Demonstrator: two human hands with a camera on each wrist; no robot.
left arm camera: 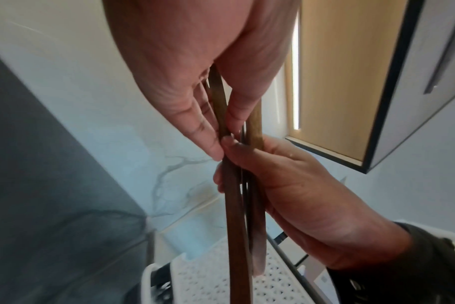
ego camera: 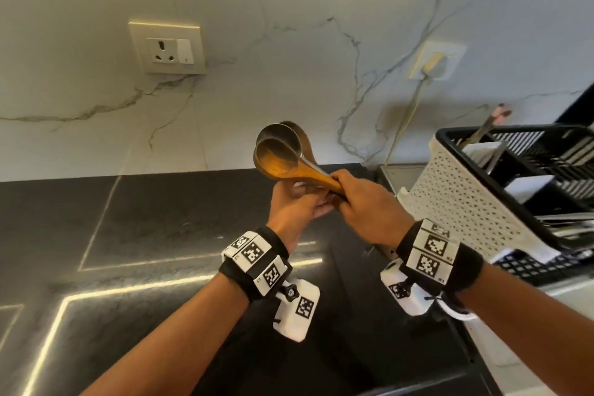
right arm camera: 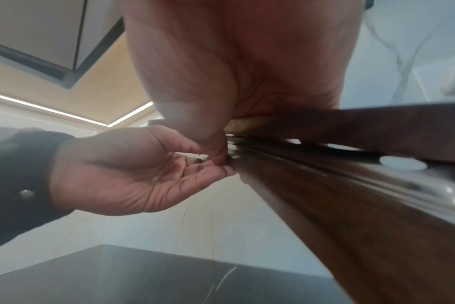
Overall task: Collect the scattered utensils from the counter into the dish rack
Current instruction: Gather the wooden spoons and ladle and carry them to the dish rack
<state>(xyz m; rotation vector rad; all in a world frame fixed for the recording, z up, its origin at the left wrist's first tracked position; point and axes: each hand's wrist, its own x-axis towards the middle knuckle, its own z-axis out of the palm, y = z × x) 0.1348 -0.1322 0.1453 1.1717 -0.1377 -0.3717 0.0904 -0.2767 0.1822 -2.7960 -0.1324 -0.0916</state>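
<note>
Head view: a bundle of utensils held up above the dark surface (ego camera: 144,219), near its back edge and just left of the dish rack (ego camera: 466,199). Wooden spoon (ego camera: 283,164) in front, bowl up and toward the marble wall; metal spoon (ego camera: 283,138) stacked behind it, a further brown wooden utensil (ego camera: 305,138) peeking out at the back. Right hand (ego camera: 363,206) curled round the handles from above. Left hand (ego camera: 299,206) under the handle ends, palm up, fingers touching them. Dish rack at the right end of the surface, white perforated wall, black frame, a few utensils already standing in it. Two wall sockets on the marble, a cable hanging from the right one.

Left wrist view: left hand (left arm camera: 195,86) with fingers extended along the wooden handles (left arm camera: 234,205), thumb and fingertips pinching them. Right hand (left arm camera: 299,195) wrapped round the same handles lower down. Thin metal handles sandwiched between the wooden ones. White perforated rack wall (left arm camera: 216,283) below.

Right wrist view: right hand (right arm camera: 221,72) closed over the handles, thumb pressed down on them. Brown wooden handle (right arm camera: 351,216) and a shiny metal one (right arm camera: 377,181) running off to the right. Left hand (right arm camera: 133,170) palm up, fingertips meeting the handle ends.
</note>
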